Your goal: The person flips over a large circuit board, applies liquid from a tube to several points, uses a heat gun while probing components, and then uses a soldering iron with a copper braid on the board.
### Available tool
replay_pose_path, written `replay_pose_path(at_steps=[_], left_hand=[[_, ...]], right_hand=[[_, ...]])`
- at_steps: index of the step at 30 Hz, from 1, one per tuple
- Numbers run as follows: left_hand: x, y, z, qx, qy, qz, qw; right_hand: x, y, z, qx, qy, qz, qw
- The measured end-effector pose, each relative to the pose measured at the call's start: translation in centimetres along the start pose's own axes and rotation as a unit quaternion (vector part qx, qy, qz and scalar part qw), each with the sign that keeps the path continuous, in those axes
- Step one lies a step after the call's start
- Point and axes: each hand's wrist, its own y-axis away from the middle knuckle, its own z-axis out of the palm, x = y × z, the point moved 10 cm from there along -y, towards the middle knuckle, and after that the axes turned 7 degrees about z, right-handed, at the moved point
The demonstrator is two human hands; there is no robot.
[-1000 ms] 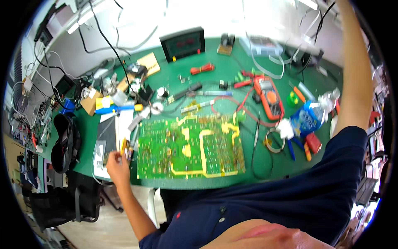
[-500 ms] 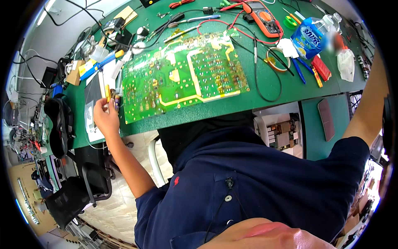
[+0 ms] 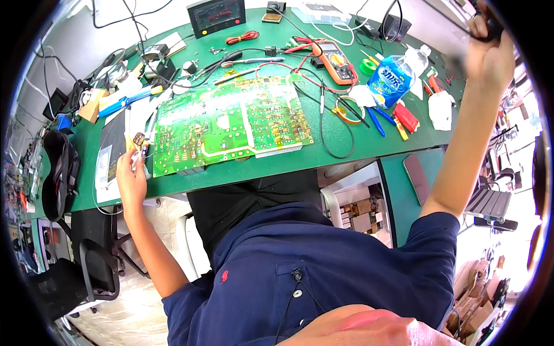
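My left hand (image 3: 131, 176) is at the left edge of a large green circuit board (image 3: 231, 124), fingers bent around small items, among them a yellow piece (image 3: 130, 140); I cannot make out exactly what they grip. Beneath them lie a dark flat pad (image 3: 111, 132) and white sheets (image 3: 106, 181). My right arm is raised to the upper right, where my right hand (image 3: 486, 55) has its fingers closed on a dark object (image 3: 491, 29), partly blurred, with a black cable beside it.
The green bench (image 3: 340, 141) also holds an orange multimeter (image 3: 334, 60), a blue packet (image 3: 388, 83), blue pliers (image 3: 376, 122), a tape roll (image 3: 348, 109), cables, a black display (image 3: 214, 17) and a black case (image 3: 57, 173). A phone (image 3: 416, 179) lies on the lower surface at right.
My right hand, out of frame earlier, now shows at the upper right on a dark object. The bench shifted up in the view, then partly back down. My left hand stays beside the board.
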Motion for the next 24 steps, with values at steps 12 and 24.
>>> replay_pose_path(at_steps=[12,24], left_hand=[[13.7,4.7,-9.0,0.29,0.041,0.151,0.944],[33.6,8.0,-9.7,0.325,0.056,0.51,0.794]], right_hand=[[4.2,10.7,3.1,-0.061,0.216,0.092,0.97],[4.8,16.1,8.4,-0.222,0.386,0.064,0.893]])
